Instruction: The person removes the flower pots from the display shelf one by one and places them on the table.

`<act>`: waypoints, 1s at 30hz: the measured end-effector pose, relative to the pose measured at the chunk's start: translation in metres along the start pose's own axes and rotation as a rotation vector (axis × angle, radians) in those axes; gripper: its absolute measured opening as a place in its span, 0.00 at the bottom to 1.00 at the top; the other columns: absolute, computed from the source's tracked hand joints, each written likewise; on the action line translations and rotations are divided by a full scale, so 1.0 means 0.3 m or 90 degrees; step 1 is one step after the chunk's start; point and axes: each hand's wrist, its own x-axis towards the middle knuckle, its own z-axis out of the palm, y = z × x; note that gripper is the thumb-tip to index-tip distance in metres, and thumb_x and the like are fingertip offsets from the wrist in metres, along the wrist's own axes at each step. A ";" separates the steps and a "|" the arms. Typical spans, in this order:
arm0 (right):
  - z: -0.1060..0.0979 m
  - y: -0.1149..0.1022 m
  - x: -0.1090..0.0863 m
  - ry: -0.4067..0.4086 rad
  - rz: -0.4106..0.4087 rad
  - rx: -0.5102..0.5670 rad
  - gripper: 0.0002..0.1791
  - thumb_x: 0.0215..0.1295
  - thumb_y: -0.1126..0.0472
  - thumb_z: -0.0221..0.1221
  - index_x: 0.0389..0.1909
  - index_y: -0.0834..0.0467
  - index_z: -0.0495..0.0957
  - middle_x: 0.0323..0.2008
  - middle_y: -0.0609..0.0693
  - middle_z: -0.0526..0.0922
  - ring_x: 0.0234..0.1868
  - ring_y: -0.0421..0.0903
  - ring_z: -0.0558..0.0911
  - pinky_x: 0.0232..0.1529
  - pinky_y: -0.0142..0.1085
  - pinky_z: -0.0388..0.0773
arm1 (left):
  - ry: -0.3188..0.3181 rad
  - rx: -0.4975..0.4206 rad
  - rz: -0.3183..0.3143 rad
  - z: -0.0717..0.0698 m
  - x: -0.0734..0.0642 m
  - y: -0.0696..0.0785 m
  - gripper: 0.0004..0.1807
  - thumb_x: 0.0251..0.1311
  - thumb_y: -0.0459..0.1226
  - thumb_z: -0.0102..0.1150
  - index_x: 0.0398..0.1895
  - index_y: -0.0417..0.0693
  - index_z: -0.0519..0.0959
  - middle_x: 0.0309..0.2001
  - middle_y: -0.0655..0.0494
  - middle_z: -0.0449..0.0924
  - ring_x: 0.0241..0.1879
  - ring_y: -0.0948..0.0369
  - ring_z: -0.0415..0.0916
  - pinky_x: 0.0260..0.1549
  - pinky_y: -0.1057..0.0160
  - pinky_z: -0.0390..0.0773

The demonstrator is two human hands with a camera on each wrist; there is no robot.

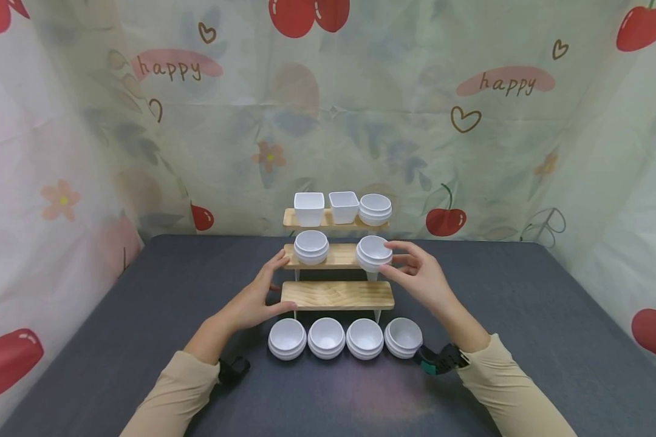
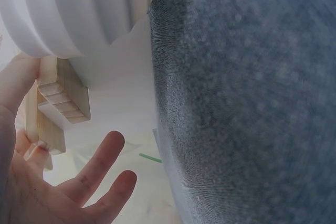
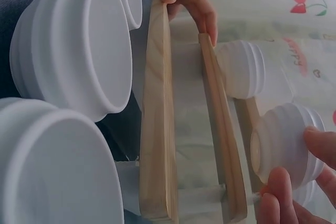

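Note:
A three-tier wooden stand (image 1: 333, 295) holds white cups on its upper two tiers. My right hand (image 1: 420, 276) pinches a round white bowl (image 1: 374, 254) between thumb and fingers at the right end of the middle tier. In the right wrist view, a narrow gap shows between this bowl (image 3: 289, 145) and the middle board (image 3: 223, 129). My left hand (image 1: 257, 297) rests at the stand's left side, its thumb on the lowest board and a finger at the middle board's end. Its other fingers (image 2: 94, 169) extend loosely. Another round bowl (image 1: 311, 247) sits at the middle tier's left.
On the top tier stand two square white cups (image 1: 309, 209) and a round bowl (image 1: 375, 210). Several round white bowls (image 1: 327, 338) line the dark tabletop (image 1: 115, 364) before the stand. A patterned curtain (image 1: 361, 139) hangs behind and at the sides.

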 end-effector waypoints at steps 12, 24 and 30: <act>-0.028 0.003 -0.013 -0.001 0.002 -0.007 0.27 0.57 0.58 0.64 0.58 0.54 0.71 0.51 0.63 0.80 0.31 0.35 0.81 0.34 0.28 0.75 | 0.000 -0.007 0.006 -0.003 -0.003 0.004 0.50 0.53 0.46 0.66 0.72 0.56 0.43 0.76 0.51 0.35 0.55 0.44 0.73 0.53 0.46 0.75; -0.046 0.005 -0.027 -0.008 -0.007 -0.005 0.26 0.58 0.59 0.64 0.58 0.56 0.71 0.50 0.64 0.80 0.30 0.35 0.81 0.31 0.28 0.73 | 0.001 -0.009 0.010 -0.004 -0.004 0.005 0.50 0.53 0.45 0.66 0.72 0.55 0.43 0.76 0.51 0.35 0.55 0.44 0.73 0.53 0.45 0.75; -0.057 0.009 -0.038 -0.011 -0.014 -0.004 0.26 0.58 0.59 0.64 0.58 0.56 0.71 0.49 0.65 0.80 0.30 0.33 0.80 0.29 0.28 0.72 | -0.003 -0.008 0.002 -0.003 -0.003 0.005 0.51 0.53 0.47 0.66 0.72 0.56 0.42 0.76 0.51 0.35 0.55 0.45 0.73 0.54 0.45 0.75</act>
